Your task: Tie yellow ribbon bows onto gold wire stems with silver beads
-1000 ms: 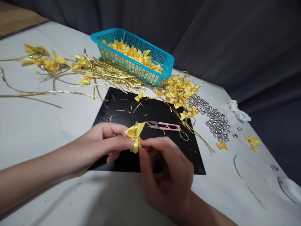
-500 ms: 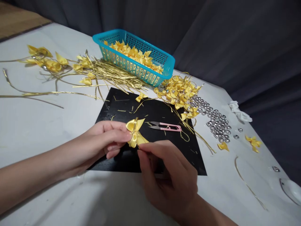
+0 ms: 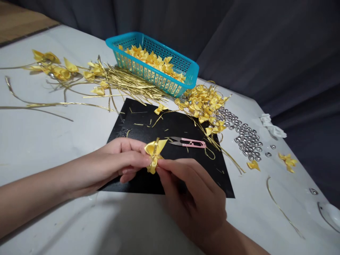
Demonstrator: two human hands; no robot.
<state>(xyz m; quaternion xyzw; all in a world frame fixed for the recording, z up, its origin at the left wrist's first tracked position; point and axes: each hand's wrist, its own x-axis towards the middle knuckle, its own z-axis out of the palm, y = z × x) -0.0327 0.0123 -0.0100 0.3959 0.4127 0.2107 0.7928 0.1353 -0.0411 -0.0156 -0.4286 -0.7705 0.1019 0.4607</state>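
Note:
Between my two hands is a yellow satin ribbon bow (image 3: 154,148) with gold cord wrapped over its middle. My left hand (image 3: 124,157) pinches the bow's left side between thumb and fingers. My right hand (image 3: 193,198) is closed, its thumb and index finger pinching the bow's lower right tail, which the fingertips mostly hide. Both hands are above a black mat (image 3: 122,124) strewn with short gold cord clippings. Pink-handled thread snips (image 3: 188,142) lie on the mat just beyond my right hand.
A blue plastic basket (image 3: 193,76) holds many yellow bows. Beside it lie a bundle of gold cords (image 3: 132,83) and a heap of corded bows (image 3: 204,101). Silver beads (image 3: 248,141) are spread at right. More bows (image 3: 60,72) sit at left; white cloth (image 3: 273,126) lies near the far edge.
My right fingertips have moved up and closer to my left thumb, covering more of the bow's right tail. The bow has shifted slightly to the right.

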